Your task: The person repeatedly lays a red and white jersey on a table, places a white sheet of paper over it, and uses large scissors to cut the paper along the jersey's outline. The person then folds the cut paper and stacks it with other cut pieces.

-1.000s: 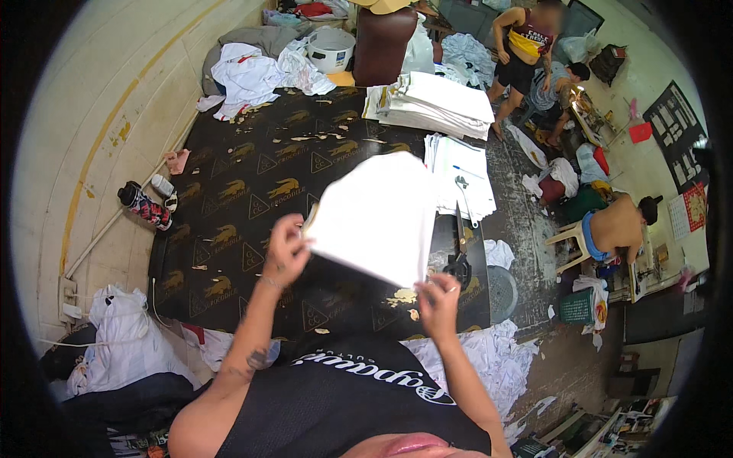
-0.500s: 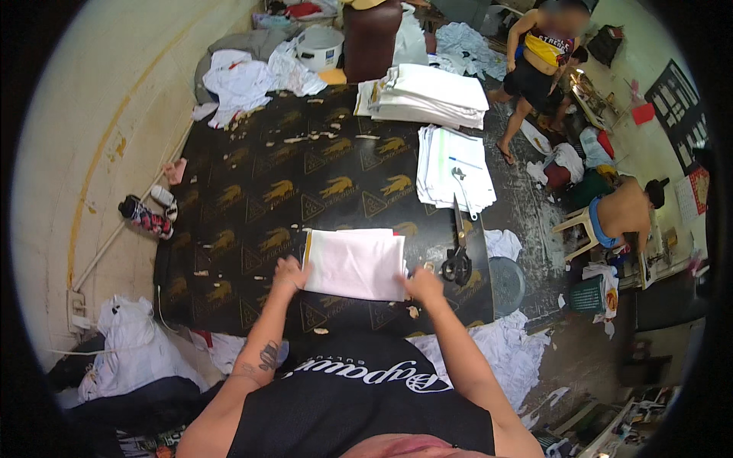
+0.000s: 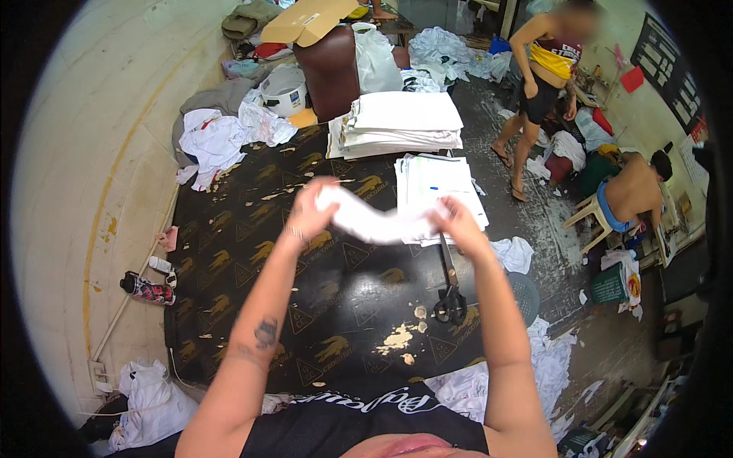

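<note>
My left hand (image 3: pixel 308 212) and my right hand (image 3: pixel 456 221) both grip a folded white cloth piece (image 3: pixel 374 221), one at each end, lifted above the black patterned table (image 3: pixel 252 252). The cloth sags a little between the hands. Just beyond it lies a flat stack of white sheets (image 3: pixel 439 187), and farther back a taller pile of folded white fabric (image 3: pixel 403 122). Large black scissors (image 3: pixel 450 294) lie on the table below my right forearm.
White scraps lie around the table's edges and on the floor. A white bucket (image 3: pixel 284 89) and a brown cabinet (image 3: pixel 332 69) stand at the far end. One person stands at the right (image 3: pixel 544 69); another sits on a stool (image 3: pixel 634 191). A bottle (image 3: pixel 146 288) lies by the left wall.
A second ago I held a large white sheet up and open. It was then folded flat on the table, and now both hands have lifted the folded piece up and forward.
</note>
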Available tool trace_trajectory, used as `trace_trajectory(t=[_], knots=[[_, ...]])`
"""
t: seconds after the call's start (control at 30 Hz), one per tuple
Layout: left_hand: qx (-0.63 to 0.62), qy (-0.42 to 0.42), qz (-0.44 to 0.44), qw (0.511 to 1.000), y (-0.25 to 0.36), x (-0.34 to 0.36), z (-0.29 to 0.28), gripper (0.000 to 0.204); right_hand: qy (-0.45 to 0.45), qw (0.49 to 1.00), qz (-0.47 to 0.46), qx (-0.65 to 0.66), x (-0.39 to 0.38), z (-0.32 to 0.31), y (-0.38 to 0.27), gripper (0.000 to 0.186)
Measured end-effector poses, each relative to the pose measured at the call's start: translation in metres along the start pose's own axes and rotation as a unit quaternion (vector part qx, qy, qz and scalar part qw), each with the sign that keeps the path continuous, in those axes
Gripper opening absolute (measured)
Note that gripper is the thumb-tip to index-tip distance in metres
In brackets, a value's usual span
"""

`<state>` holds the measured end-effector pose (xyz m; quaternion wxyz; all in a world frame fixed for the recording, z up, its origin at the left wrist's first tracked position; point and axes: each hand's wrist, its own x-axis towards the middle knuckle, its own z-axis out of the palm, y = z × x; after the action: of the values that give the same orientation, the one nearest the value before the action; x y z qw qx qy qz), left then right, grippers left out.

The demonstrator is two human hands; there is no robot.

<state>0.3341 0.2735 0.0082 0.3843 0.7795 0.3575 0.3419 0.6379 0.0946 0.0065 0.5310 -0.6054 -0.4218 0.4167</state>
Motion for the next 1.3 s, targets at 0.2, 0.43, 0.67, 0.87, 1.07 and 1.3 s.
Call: trace_trajectory(t=[0.2,0.43,0.67,0.87,1.07,1.3], knots=[[-0.025,0.171,0.098,0.98,0.046,0.225,-0.002,0.044,0.178,0.953,-0.24,0.044,0.176,-0.062,-0.103,0.034],[-0.044,0.098,-0.033,0.994,-0.057,0.309,0.057,0.056,0.325,0.923,-0.196,-0.065,0.293,-0.086,-0.009,0.045],[-0.006,0.036,-0.022,0.999,-0.112,0.161,0.006,0.032,0.215,0.959,-0.098,-0.158,0.132,-0.033,0.126,0.042],[0.008,0.083,0.113,0.99,-0.006,0.037,-0.105,0.022,0.179,0.978,-0.066,-0.089,0.004,-0.022,0.075,0.046],[-0.131,0.097,0.287,0.944,0.132,0.018,-0.117,0.037,0.253,0.945,-0.18,-0.104,0.075,-0.069,0.058,0.09],[-0.09,-0.008,-0.204,0.975,-0.079,0.043,0.043,0.09,0.26,0.934,0.089,-0.228,0.207,-0.08,0.203,0.131]])
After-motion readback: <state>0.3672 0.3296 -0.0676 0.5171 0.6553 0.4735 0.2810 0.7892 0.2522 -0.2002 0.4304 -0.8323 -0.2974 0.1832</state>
